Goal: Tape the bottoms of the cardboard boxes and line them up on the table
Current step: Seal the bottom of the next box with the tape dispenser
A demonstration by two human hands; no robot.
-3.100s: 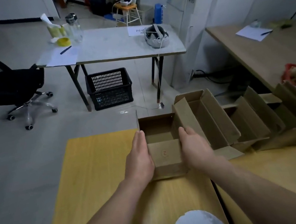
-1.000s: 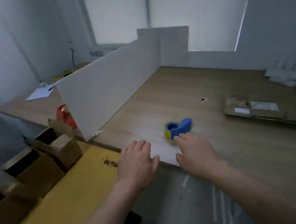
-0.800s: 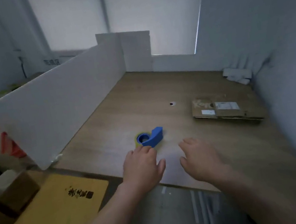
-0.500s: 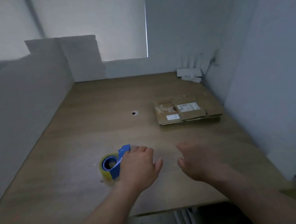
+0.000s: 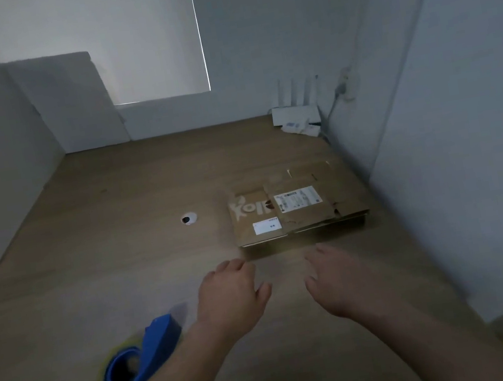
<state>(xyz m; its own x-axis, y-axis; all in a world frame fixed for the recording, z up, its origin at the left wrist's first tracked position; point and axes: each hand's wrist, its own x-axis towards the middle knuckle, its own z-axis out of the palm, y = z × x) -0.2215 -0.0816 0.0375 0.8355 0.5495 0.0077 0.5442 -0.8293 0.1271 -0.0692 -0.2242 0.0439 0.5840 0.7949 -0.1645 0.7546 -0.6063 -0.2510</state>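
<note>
A stack of flattened cardboard boxes (image 5: 296,209) with white labels lies on the wooden desk (image 5: 123,260), right of centre. Both my hands hover side by side just short of its near edge, palms down, fingers relaxed, holding nothing: my left hand (image 5: 232,295) and my right hand (image 5: 336,279). A blue tape dispenser (image 5: 141,356) with a yellowish roll lies on the desk at the lower left, beside my left forearm.
White partition boards (image 5: 1,157) wall the desk on the left and back. A grey wall (image 5: 468,156) closes the right side. A cable hole (image 5: 189,218) sits mid-desk. A white router (image 5: 297,110) stands in the back right corner.
My view has swung right from the yellow table with the open boxes to this desk. Both hands passed the tape dispenser and moved toward the flat cardboard stack.
</note>
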